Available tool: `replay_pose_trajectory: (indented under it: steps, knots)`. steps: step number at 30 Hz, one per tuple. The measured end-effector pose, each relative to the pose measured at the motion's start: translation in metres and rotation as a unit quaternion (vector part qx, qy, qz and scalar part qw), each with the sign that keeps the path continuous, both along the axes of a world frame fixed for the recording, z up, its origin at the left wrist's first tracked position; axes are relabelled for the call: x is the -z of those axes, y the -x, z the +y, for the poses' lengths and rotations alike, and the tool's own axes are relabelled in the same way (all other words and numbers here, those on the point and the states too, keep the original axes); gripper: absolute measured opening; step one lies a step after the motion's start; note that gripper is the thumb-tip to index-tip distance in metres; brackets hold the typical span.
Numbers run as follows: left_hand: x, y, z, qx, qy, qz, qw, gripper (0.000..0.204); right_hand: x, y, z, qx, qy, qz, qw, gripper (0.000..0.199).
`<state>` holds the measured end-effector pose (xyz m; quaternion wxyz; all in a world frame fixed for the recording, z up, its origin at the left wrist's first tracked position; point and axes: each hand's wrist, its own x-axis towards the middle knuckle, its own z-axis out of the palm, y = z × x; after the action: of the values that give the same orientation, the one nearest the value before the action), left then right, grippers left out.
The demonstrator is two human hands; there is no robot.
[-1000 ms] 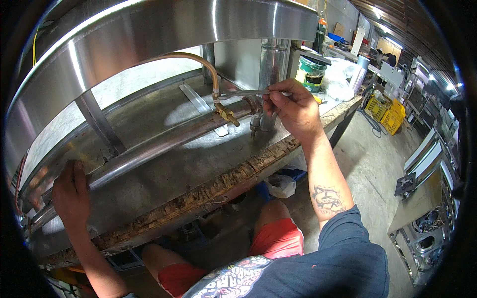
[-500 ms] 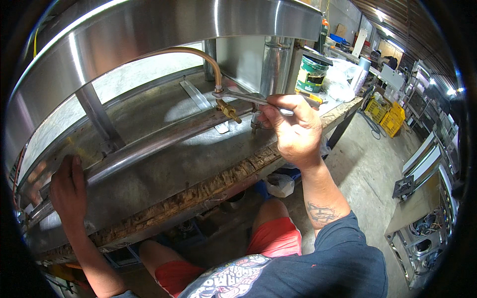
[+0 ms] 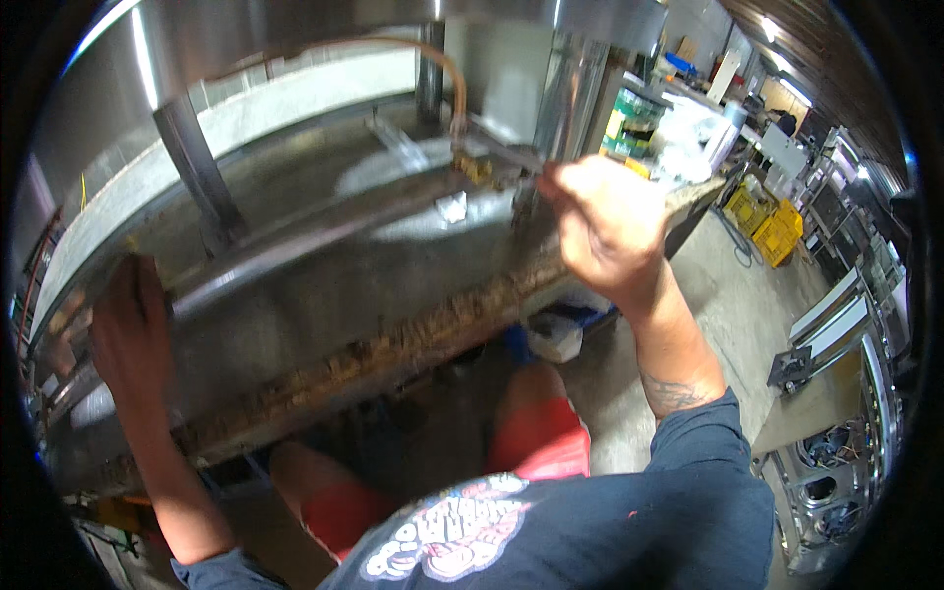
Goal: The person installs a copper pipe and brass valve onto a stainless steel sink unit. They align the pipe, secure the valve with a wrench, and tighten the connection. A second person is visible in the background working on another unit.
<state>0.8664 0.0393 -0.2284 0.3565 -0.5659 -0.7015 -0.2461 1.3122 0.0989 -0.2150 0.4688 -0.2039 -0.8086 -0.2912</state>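
Note:
My right hand [image 3: 612,221] is closed round the handle of an open-end wrench [image 3: 506,147], which motion has smeared. Its far end lies at the lower end of a bent copper pipe [image 3: 458,88], by a brass valve fitting [image 3: 476,171]. Whether the jaws sit on the nut is too blurred to tell. At the left, my left hand [image 3: 133,320] is wrapped over a long metal tube [image 3: 265,258] that runs across the bench top. A steel panel [image 3: 324,25] of the appliance stands above, carried on metal legs [image 3: 197,172].
The wooden bench edge [image 3: 393,349] is rough and chipped. A green tub [image 3: 629,123] and clear plastic bags [image 3: 688,147] stand at the right end. Yellow crates [image 3: 772,231] sit on the floor beyond; metal stove parts [image 3: 826,472] lie at the far right.
My right hand and the wrench handle have swung slightly up and to the right in view. The whole view has tilted and shifted. My left hand stays at the tube.

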Motion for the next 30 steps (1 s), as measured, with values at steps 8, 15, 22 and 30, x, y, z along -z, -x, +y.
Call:
replay_pose_trajectory:
  steps: [8, 15, 22, 30]
  knots:
    - [-0.003, 0.02, 0.01, 0.035, 0.019, 0.012, 0.999, 0.043, 0.003, 0.055, -0.023, 0.071, -0.041, 0.086, 0.993, 0.015]
    - [-0.009, 0.012, 0.01, 0.018, 0.037, -0.062, 0.997, 0.047, -0.008, 0.077, -0.033, 0.159, -0.046, 0.044, 0.985, 0.004]
    - [-0.005, 0.007, -0.001, 0.007, 0.079, -0.09, 0.993, 0.05, -0.003, 0.009, -0.026, -0.115, 0.291, 0.328, 0.891, 0.006]
    - [-0.001, 0.011, 0.005, 0.009, 0.038, -0.057, 0.998, 0.052, 0.015, -0.037, 0.056, -0.271, 0.448, 0.339, 0.782, 0.011]
